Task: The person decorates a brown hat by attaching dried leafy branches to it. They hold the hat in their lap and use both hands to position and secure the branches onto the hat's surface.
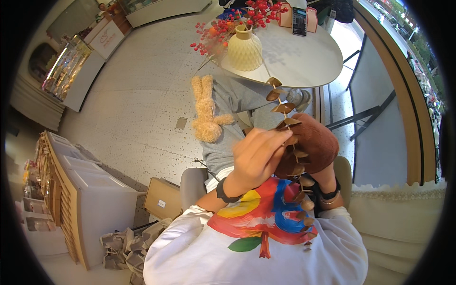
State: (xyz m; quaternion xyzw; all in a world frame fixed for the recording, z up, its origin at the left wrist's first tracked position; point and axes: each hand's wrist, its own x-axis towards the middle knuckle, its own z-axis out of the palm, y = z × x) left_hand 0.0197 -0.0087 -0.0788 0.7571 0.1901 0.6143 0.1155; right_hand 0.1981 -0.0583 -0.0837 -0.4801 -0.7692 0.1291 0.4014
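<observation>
My left hand has its fingers closed on the stem of a brown dried-leaf branch, in front of a brown plush piece. The branch runs from near the table edge down over my shirt. My right hand is mostly hidden behind the plush piece; only its wrist shows below, so its grip cannot be made out. A tan plush rabbit lies across my leg, left of my hands. A cream ribbed vase stands on the round table, with red berry sprays around and behind it.
A smartphone leans upright by a pink-edged item at the table's back. Right of me are a wooden window frame and a ruffled cream cloth. A cardboard box and crumpled beige bags lie at lower left, near a white cabinet.
</observation>
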